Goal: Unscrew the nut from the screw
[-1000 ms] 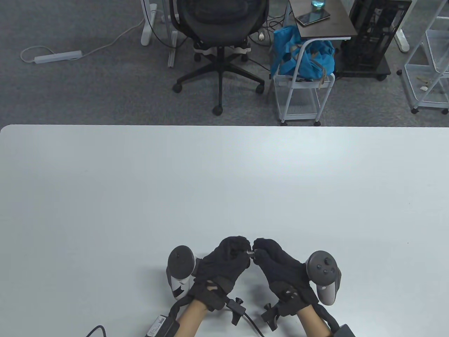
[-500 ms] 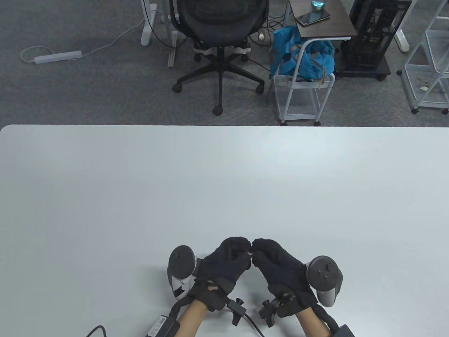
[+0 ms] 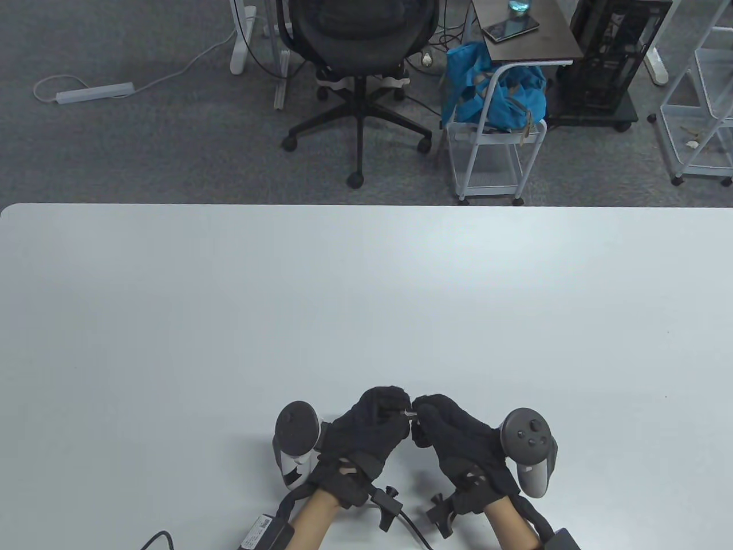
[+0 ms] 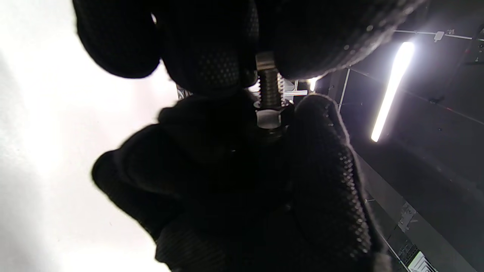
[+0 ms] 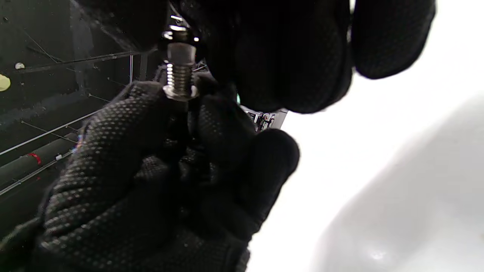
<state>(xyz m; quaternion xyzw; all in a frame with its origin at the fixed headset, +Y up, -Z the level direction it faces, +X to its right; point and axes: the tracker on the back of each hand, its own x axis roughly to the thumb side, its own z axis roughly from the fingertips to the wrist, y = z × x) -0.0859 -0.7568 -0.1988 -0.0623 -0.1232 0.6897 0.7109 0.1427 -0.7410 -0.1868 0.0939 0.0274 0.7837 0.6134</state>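
Both gloved hands meet near the table's front edge. A small steel screw (image 3: 409,412) spans the gap between them. My left hand (image 3: 399,410) pinches the screw's head end; in the left wrist view its fingertips (image 4: 211,64) grip that end (image 4: 265,60) and the threaded shaft (image 4: 270,90) runs down to the hex nut (image 4: 269,118). My right hand (image 3: 420,413) pinches the nut; in the right wrist view its fingers close around the nut (image 5: 180,51), with the thread (image 5: 179,77) showing below it. The nut sits on the thread, a short way from the head.
The white table (image 3: 366,298) stretches ahead of the hands. Cables and a small box (image 3: 260,530) lie at the front edge by the left forearm. Beyond the table are an office chair (image 3: 358,34) and a cart with a blue bag (image 3: 495,97).
My right wrist rolled one way half a second ago and has rolled back, its tracker swinging with it. The left hand has stayed still. The screw shows a little more between the hands.
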